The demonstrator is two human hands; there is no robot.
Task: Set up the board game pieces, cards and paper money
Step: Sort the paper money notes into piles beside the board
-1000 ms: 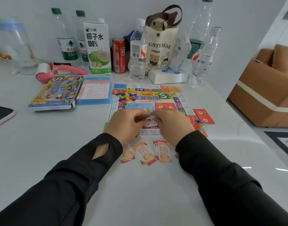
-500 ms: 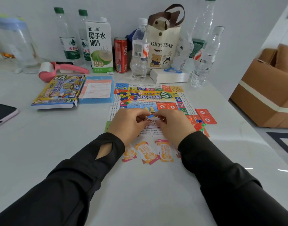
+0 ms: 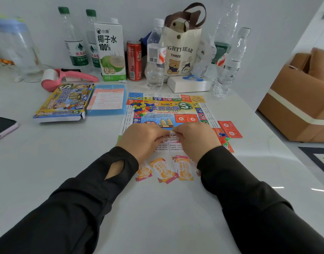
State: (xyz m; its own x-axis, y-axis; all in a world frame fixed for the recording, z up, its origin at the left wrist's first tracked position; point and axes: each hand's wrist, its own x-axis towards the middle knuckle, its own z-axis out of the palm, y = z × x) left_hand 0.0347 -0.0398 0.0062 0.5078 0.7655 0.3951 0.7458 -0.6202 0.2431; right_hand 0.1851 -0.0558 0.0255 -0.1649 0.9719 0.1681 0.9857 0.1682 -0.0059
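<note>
Tabletop (image 3: 62, 162): left hand (image 3: 143, 139) and right hand (image 3: 196, 140) pinch perhaps one banknote (image 3: 171, 138).

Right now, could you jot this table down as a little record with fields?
hands: left hand and right hand pinch one small paper bill together
board: game board unfolded flat on table
pieces: coloured pieces heaped on its far-left part
money: orange bills spread by the wrists
box: game box left of board

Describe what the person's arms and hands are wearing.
Long black sleeves cover both arms to the wrists. The left sleeve has an oval slit near its cuff; the right sleeve shows none. The left hand and right hand are bare, with no gloves.
</note>
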